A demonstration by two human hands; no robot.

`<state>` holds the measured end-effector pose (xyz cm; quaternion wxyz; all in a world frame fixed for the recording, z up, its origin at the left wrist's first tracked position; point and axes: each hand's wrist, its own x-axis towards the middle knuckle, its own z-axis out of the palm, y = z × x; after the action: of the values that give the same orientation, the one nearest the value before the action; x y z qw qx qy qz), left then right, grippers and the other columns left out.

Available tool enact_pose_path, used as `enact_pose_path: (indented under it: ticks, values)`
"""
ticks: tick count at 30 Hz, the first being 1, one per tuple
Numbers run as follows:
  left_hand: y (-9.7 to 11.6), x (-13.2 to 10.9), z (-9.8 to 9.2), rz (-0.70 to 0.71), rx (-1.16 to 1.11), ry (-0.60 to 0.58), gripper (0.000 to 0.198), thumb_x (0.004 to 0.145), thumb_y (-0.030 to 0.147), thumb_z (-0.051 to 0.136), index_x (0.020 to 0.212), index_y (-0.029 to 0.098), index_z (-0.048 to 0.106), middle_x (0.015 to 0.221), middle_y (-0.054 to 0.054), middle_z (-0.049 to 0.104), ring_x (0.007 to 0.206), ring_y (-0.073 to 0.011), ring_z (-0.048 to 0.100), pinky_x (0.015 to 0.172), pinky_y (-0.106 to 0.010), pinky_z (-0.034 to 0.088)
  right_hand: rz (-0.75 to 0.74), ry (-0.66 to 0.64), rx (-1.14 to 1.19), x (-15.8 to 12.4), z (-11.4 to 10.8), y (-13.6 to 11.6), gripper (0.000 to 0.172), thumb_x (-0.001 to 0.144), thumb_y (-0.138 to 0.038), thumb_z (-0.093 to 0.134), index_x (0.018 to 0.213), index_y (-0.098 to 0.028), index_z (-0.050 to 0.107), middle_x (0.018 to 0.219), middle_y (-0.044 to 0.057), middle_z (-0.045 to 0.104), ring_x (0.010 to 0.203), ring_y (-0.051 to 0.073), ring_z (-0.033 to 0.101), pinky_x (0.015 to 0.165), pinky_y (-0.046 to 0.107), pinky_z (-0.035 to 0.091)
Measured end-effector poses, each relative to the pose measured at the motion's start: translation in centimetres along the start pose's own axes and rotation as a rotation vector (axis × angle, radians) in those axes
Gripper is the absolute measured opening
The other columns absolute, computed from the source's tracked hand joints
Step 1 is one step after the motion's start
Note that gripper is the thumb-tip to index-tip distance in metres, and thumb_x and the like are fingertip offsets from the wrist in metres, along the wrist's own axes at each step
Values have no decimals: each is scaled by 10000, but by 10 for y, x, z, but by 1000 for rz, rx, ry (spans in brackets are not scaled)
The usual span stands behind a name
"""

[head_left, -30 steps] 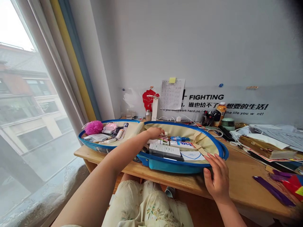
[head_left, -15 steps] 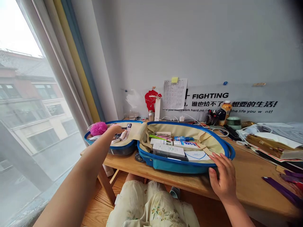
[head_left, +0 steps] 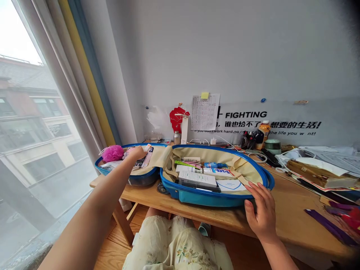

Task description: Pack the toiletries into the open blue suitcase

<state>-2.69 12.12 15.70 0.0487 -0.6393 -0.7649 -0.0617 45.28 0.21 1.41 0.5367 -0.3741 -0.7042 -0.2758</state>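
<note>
Suitcase open before us: our left hand curled, any hold hard to see; our right hand spread on its blue rim.

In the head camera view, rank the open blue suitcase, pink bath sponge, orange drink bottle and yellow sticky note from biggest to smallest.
1. Open blue suitcase
2. Pink bath sponge and orange drink bottle: they look about alike, so I can't rank them.
3. Yellow sticky note

I count one left hand, one right hand and one open blue suitcase. There's just one pink bath pouf, too.
</note>
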Motion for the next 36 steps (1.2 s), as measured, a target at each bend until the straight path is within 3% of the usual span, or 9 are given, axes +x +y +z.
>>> enact_pose_path:
  ticks: [3, 6, 10, 13, 19, 27, 32, 36]
  values:
    - [33, 7, -12, 100, -2, 31, 418, 969, 395, 420, 1250, 123, 565, 1223, -175, 668, 1103, -267, 637, 867, -309, 499, 3, -3, 10, 0, -1, 0, 401, 953, -272, 440, 1339, -212, 531, 1257, 133, 622, 1294, 309, 504, 1062, 524, 417]
    - [82, 10, -12, 278, -10, 24, 358, 972, 367, 484, 1272, 185, 555, 1296, -114, 626, 1165, -224, 597, 957, -294, 473, 1, -8, 3, 0, -1, 0, 396, 958, -278, 431, 1337, -216, 528, 1255, 133, 621, 1289, 310, 508, 1050, 520, 428]
    - [142, 8, 5, 446, 14, -58, 349, 945, 369, 586, 1237, 177, 584, 1263, -98, 608, 1104, -222, 608, 952, -423, 516, 1, -20, -20, 0, -2, -1, 400, 963, -273, 421, 1349, -222, 510, 1258, 135, 615, 1292, 314, 506, 1042, 523, 432]
    - [164, 9, 21, 490, 41, -119, 376, 938, 381, 603, 1246, 168, 579, 1263, -98, 593, 1087, -226, 609, 915, -457, 540, -10, -17, -16, 1, -2, -2, 412, 961, -265, 420, 1362, -214, 505, 1260, 141, 612, 1296, 316, 501, 1043, 524, 430]
    - [167, 18, 38, 484, 55, -204, 370, 939, 378, 603, 1244, 169, 580, 1252, -96, 599, 1078, -223, 614, 907, -443, 545, -19, -7, -9, 2, -2, -2, 413, 960, -257, 418, 1357, -206, 516, 1248, 143, 620, 1287, 310, 506, 1051, 523, 421]
    - [163, 11, 39, 535, -3, -252, 345, 922, 311, 625, 1230, 155, 614, 1271, -104, 630, 1151, -247, 607, 987, -448, 505, -16, -11, -10, 1, -1, 1, 404, 959, -281, 417, 1340, -203, 526, 1234, 145, 627, 1280, 317, 517, 1046, 520, 429]
    - [161, 0, 29, 521, -57, -177, 424, 890, 236, 606, 1306, 155, 601, 1309, -123, 642, 1204, -282, 598, 1015, -368, 478, -34, 2, -20, 2, 0, 1, 386, 966, -286, 412, 1319, -192, 535, 1212, 149, 631, 1269, 313, 521, 1040, 514, 430]
    - [152, -5, 13, 451, -106, -12, 393, 977, 299, 437, 1348, 250, 557, 1397, -67, 569, 1220, -217, 585, 1010, -308, 473, -27, -9, -22, 1, -1, 3, 382, 968, -303, 416, 1314, -194, 534, 1227, 149, 626, 1280, 316, 515, 1049, 518, 424]
